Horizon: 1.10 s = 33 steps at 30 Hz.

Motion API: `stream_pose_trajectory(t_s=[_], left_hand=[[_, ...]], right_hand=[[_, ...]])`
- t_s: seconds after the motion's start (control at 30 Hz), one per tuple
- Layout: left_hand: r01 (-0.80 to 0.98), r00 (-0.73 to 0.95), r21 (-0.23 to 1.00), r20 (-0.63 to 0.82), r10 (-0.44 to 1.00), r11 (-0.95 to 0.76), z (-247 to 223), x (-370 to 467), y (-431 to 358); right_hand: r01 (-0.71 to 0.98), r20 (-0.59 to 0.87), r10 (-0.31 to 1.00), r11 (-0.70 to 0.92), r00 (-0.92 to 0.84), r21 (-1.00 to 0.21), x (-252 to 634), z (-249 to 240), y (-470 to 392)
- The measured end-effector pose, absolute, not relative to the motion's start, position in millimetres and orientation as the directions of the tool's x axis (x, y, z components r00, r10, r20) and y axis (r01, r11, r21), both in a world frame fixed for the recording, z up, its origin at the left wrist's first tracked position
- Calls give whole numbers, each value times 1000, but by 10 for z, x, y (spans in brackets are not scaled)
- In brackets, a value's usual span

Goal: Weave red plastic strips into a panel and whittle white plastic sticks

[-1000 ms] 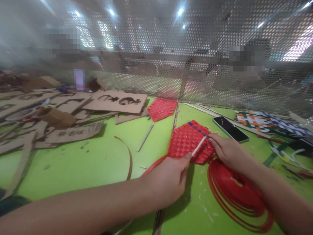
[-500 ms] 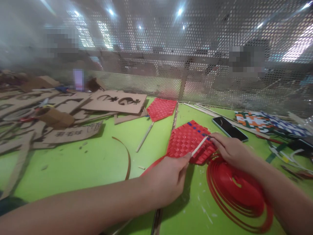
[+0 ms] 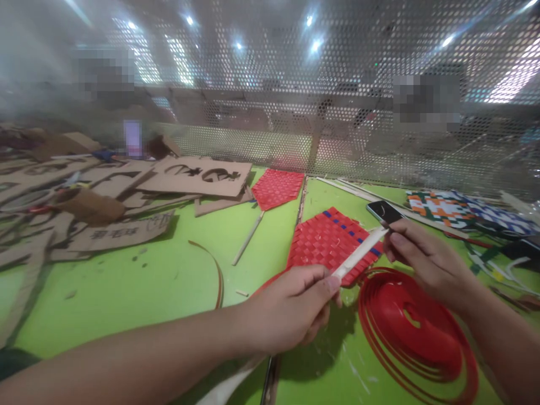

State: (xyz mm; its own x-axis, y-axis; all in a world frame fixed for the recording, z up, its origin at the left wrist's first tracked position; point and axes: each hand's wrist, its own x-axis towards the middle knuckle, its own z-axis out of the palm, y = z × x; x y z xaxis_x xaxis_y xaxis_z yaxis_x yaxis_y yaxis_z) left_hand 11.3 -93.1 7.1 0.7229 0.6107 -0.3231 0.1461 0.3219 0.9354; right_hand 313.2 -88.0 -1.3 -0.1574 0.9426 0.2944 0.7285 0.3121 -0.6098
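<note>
My left hand [image 3: 301, 304] is closed around a pale flat wooden strip [image 3: 358, 254], which slants up to the right. Its other end shows below my left forearm. At the strip's far tip, my right hand [image 3: 426, 259] is closed with fingers pinched on a small dark thing, too small to make out. Under the strip lies a red woven fan [image 3: 316, 242] with a row of blue squares. Beside my right forearm rests a coil of red plastic strapping [image 3: 430, 332].
A finished-looking red woven fan [image 3: 278, 188] with a stick handle lies farther back. Cut cardboard [image 3: 198, 174] covers the left side. A phone [image 3: 382, 211], an orange-and-white woven piece [image 3: 439, 208] and scraps lie right. A perforated metal screen [image 3: 270, 112] stands behind the green table [image 3: 169, 292].
My right hand has moved right and slightly up from the woven fan. The wooden strip has turned its broad face toward me and shows longer. My left hand has shifted slightly right.
</note>
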Motion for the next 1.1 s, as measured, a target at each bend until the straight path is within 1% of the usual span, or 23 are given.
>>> stream_pose_trajectory(t_s=[0.07, 0.2, 0.33, 0.5, 0.63, 0.8, 0.9, 1.0, 1.1], left_hand=[[99, 751, 915, -326, 574, 391, 60, 118, -939], [95, 742, 927, -310, 595, 364, 53, 116, -958], [102, 760, 926, -308, 572, 363, 80, 112, -960], [2, 776, 897, -281, 565, 443, 63, 121, -956], [-45, 815, 878, -244, 526, 477, 65, 107, -962], [-30, 811, 869, -268, 521, 494, 126, 85, -972], [-11, 811, 869, -281, 513, 494, 132, 83, -976], [-21, 796, 865, -288, 532, 501, 125, 87, -984], [-26, 805, 856, -288, 518, 516, 136, 87, -992]], right_hand=[[721, 289, 946, 304, -149, -623, 3088, 3, -922], [699, 329, 920, 379, -214, -606, 2944, 28, -992], [683, 326, 896, 441, -300, -582, 2808, 13, -1045], [673, 324, 877, 479, -354, -563, 2781, -54, -1081], [674, 303, 867, 498, -396, -545, 2749, -8, -1115], [663, 339, 817, 577, -466, -477, 2709, 96, -1152], [676, 341, 803, 596, -490, -433, 2726, 125, -1151], [686, 303, 814, 581, -496, -438, 2737, 125, -1144], [682, 298, 834, 552, -465, -480, 2713, 103, -1151]])
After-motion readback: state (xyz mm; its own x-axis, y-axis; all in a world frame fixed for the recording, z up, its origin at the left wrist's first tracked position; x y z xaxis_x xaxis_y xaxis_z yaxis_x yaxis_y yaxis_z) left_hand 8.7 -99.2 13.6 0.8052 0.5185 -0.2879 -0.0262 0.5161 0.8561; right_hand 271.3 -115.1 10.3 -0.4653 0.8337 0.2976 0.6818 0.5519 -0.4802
